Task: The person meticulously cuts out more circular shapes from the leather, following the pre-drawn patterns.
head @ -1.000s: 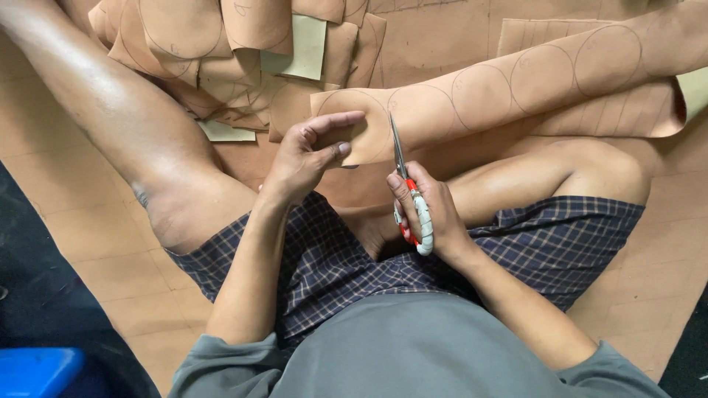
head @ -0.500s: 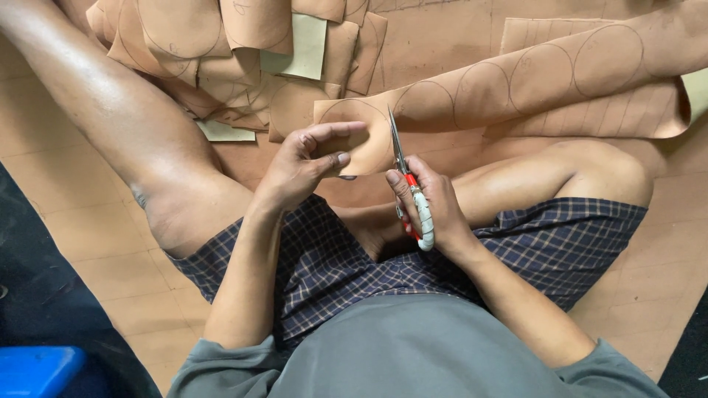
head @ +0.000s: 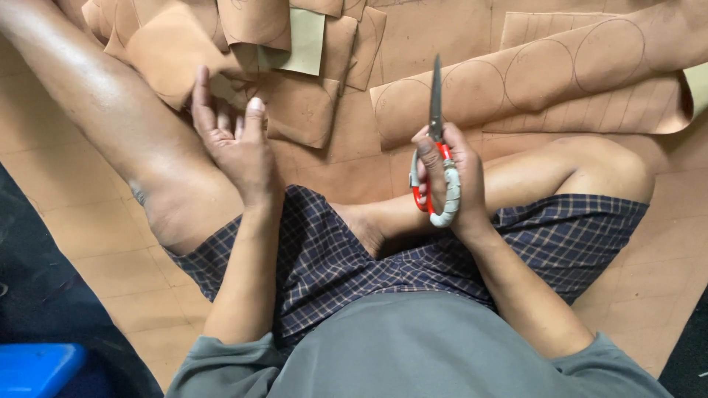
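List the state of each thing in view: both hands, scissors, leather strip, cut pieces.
Left hand: open, empty, over the cut pieces.
Right hand: closed round the scissor handles.
Red-handled steel scissors: blades shut, pointing up.
Long tan leather strip with drawn circles: flat, circles uncut.
Tan cut leather pieces: piled, overlapping.

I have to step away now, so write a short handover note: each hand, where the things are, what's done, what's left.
Right hand: shut on the scissors, blades closed, pointing up, off the material.
Left hand: open, holding nothing, fingers at the pile of cut tan pieces by the left leg.
Strip with drawn circles lies in front, over the right knee, untouched by either hand.
Done: a pile of pieces is already cut.
Left: the circles showing on the strip are uncut.
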